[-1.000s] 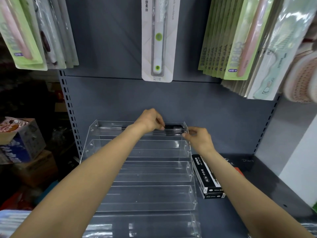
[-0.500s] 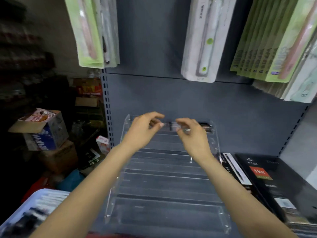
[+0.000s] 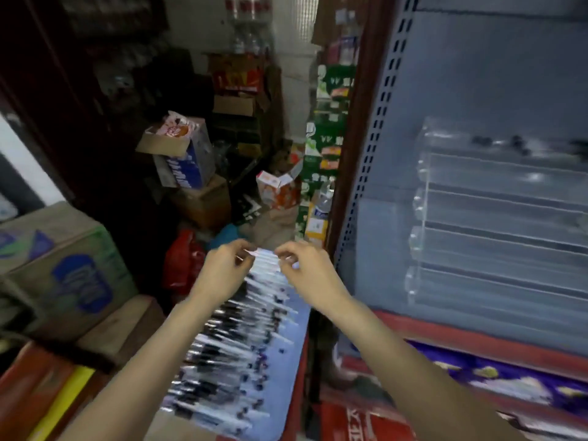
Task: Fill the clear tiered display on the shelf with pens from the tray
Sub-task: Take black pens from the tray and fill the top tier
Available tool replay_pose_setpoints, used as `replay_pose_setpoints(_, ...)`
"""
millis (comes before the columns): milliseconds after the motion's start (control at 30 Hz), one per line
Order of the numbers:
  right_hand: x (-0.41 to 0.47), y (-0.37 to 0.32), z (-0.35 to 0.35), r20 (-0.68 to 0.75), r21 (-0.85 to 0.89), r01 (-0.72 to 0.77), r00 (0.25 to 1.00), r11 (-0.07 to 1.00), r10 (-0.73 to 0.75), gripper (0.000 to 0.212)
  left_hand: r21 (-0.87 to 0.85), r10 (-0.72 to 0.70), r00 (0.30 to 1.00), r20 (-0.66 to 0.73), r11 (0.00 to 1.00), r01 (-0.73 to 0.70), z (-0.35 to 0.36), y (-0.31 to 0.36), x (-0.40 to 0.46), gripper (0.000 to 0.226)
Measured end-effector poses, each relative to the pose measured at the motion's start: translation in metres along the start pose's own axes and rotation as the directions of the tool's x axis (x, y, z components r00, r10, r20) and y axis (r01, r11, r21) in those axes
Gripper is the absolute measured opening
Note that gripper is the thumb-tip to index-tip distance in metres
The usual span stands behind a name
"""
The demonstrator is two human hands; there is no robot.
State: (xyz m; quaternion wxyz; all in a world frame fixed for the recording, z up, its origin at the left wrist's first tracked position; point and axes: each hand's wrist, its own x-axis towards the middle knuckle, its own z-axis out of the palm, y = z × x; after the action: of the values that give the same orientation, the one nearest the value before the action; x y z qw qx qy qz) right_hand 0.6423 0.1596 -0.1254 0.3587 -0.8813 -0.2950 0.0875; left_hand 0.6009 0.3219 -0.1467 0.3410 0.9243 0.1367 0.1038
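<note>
The light blue tray [image 3: 297, 332] sits low in the middle, packed with several rows of pens [image 3: 235, 345] with dark and clear barrels. My left hand [image 3: 222, 268] and my right hand [image 3: 305, 268] hover over the tray's far end, fingertips pinched on the two ends of the farthest pens [image 3: 264, 253]. Motion blur softens the grip. The clear tiered display [image 3: 496, 218] stands on the grey shelf to the right. A few dark pens [image 3: 496, 141] lie in its top tier; the lower tiers look bare.
Cardboard boxes [image 3: 63, 268] stack at the left, and more boxes and bags [image 3: 191, 160] crowd the floor behind the tray. The shelf's perforated upright [image 3: 366, 173] and red front edge [image 3: 477, 338] run between tray and display. Packaged goods [image 3: 477, 377] lie below.
My view swung left and down from the display to the tray. Both hands left the display's top tier, where dark pens stay, and now pinch pens at the tray's far end.
</note>
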Motion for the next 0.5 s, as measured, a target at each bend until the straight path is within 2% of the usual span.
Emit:
replay_pose_setpoints(100,0.006,0.008,0.061,0.134,-0.057,-0.107,0.984,0.993,0.114,0.032,0.050,-0.051,0.995,0.090,0.998,0.047,0.006,-0.059,-0.009,0.024)
replay_pose_setpoints(167,0.006,0.018,0.090,0.171,-0.111,-0.178,0.966,0.978,0.195,0.035,0.106,-0.057,0.985,0.164,0.994,0.040,0.013,-0.091,-0.014,0.028)
replay_pose_setpoints(333,0.015,0.041,0.127,0.213,-0.210,-0.289,0.919,0.934,0.332,0.045,0.288,-0.006,0.924,0.383,0.951,-0.114,0.026,-0.140,-0.013,0.044)
replay_pose_setpoints(400,0.023,0.049,0.135,0.224,-0.242,-0.285,0.914,0.927,0.339,0.040,0.319,-0.001,0.922,0.387,0.939,-0.133,0.030,-0.150,-0.011,0.042)
replay_pose_setpoints(500,0.032,0.058,0.144,0.232,-0.258,-0.275,0.913,0.926,0.336,0.029,0.296,0.048,0.945,0.323,0.943,-0.149,0.033,-0.158,-0.007,0.039)
